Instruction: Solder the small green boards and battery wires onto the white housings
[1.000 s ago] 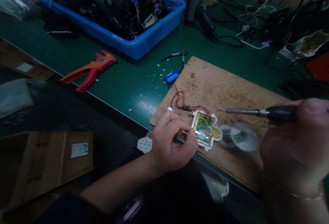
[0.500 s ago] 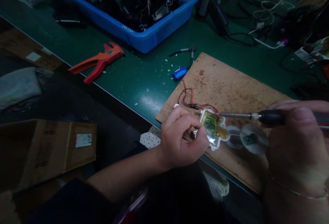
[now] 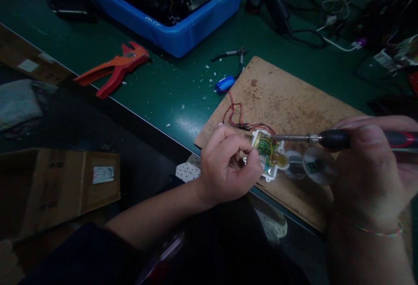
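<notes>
Iron (image 3: 333, 139) at casing (image 3: 263, 149) (near board (image 3: 287, 95) edge)

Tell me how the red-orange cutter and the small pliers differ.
The red-orange cutter is bright and bulky; the small pliers are slimmer, with grey-and-black handles. The cutter lies by the near edge of the green table, while the pliers lie farther in, beside the wooden board. Both rest on the table with their handles spread apart.

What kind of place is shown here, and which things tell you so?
Probably an electronics workshop: there is a soldering iron, a circuit board in a white frame, and a blue bin heaped with dark parts and wires.
</notes>
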